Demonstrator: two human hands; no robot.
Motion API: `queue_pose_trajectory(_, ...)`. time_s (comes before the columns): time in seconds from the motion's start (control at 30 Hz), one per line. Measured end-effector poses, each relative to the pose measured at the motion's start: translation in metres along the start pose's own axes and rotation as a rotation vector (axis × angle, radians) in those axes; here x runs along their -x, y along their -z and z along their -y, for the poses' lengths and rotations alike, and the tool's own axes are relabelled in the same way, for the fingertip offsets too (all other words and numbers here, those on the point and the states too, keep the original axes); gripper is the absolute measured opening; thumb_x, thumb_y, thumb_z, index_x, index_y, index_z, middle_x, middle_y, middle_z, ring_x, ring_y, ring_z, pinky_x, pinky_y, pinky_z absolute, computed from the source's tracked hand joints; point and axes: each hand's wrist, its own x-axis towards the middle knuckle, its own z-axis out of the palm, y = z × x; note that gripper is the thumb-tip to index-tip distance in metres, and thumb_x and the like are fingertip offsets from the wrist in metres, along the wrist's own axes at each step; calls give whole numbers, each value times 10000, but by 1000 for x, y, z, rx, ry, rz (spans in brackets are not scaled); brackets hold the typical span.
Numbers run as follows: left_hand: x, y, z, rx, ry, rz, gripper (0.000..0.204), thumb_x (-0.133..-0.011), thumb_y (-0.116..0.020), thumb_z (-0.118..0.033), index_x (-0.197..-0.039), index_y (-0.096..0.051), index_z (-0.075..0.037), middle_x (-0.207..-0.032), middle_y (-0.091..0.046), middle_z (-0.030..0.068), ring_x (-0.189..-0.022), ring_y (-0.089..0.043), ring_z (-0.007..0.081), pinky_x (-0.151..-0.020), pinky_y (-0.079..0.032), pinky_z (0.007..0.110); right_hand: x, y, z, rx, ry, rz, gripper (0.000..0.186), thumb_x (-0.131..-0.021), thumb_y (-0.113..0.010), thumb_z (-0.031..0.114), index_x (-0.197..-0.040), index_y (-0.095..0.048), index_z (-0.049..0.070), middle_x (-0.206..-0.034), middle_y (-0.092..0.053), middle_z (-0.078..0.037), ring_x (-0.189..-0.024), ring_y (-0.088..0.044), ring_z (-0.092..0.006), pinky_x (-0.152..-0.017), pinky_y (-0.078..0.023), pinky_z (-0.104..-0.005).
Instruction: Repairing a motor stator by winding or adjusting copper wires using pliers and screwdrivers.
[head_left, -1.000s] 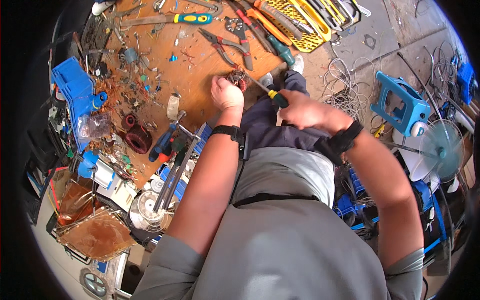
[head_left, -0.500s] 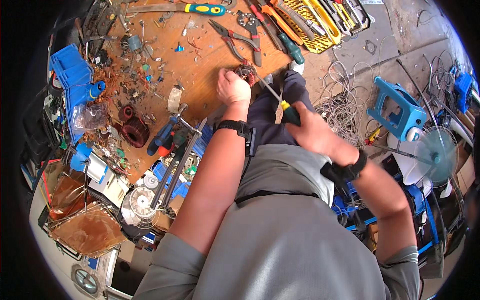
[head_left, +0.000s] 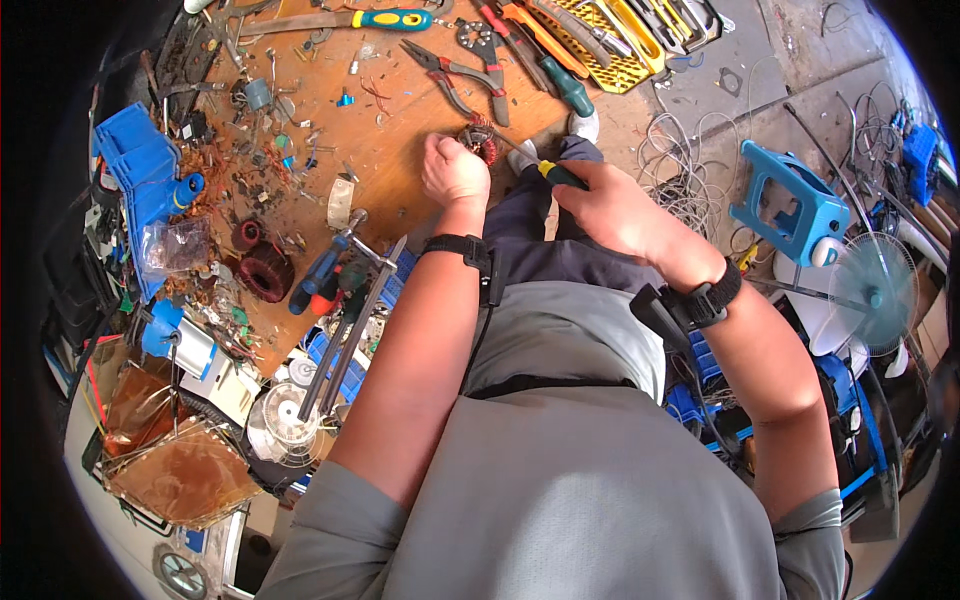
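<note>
My left hand is closed around a small copper-wound motor part, held at the right edge of the wooden bench. The fingers hide much of that part. My right hand grips a screwdriver by its dark green and yellow handle. Its shaft points left and its tip meets or comes close to the windings; I cannot tell if it is inside them. Just beyond my left hand lie long-nosed pliers with red and black handles, spread apart.
A yellow tool tray and a dark green-handled tool lie beyond my hands. At left are a blue plastic bin, a wound copper ring and scattered scraps. To the right are tangled cable, a blue frame and a fan.
My right hand has moved up and left with the screwdriver, bringing its handle nearer the wound part. My left hand keeps its hold. The whole view has shifted slightly.
</note>
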Motion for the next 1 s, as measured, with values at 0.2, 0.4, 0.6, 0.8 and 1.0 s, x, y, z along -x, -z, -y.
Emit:
queue_pose_trajectory(0.2, -2, 2, 5, -38, 10, 69, 410, -890, -343, -338, -997, -633, -69, -1037, -672, 224, -986, -598, 467, -858, -421, 583, -10, -4, 35, 577, 76, 79, 319, -882, -511, 221, -1025, -714, 21, -1028, -686, -247, -961, -666, -402, -836, -537, -466)
queue_pose_trajectory(0.4, 3, 4, -4, -73, 29, 131, 373, -896, -346, -324, -1003, -602, -75, -1093, -659, 199, -1030, -585, 447, -871, -382, 608, -60, 9, 68, 990, 201, 428, 261, -859, -547, 179, -763, -683, -22, -744, -685, -203, -681, -691, -326, -584, -533, -421)
queue_pose_trajectory(0.6, 0, 2, 3, -83, 63, 107, 336, -882, -359, -307, -981, -605, -101, -1072, -666, 153, -1029, -599, 400, -869, -386, 610, -52, 32, 104, -23, -418, 184, 260, -855, -607, 214, -676, -591, 25, -540, -498, -44, -407, -417, -138, -377, -304, -302)
queue_pose_trajectory(0.8, -2, 2, 4, 2, -5, 99, 339, -868, -370, -301, -964, -605, -77, -1060, -657, 163, -1020, -592, 408, -849, -401, 606, -44, -3, 101, 521, -65, 268, 269, -863, -549, 200, -805, -676, -30, -749, -670, -196, -590, -657, -276, -504, -498, -418)
queue_pose_trajectory(1.0, 2, 6, 2, -75, 47, 78, 365, -874, -362, -314, -994, -612, -77, -1116, -646, 163, -1074, -580, 394, -881, -391, 614, -1, -71, 58, 712, -158, -63, 425, -871, -539, 201, -1199, -535, -69, -990, -689, -263, -924, -699, -376, -824, -561, -459)
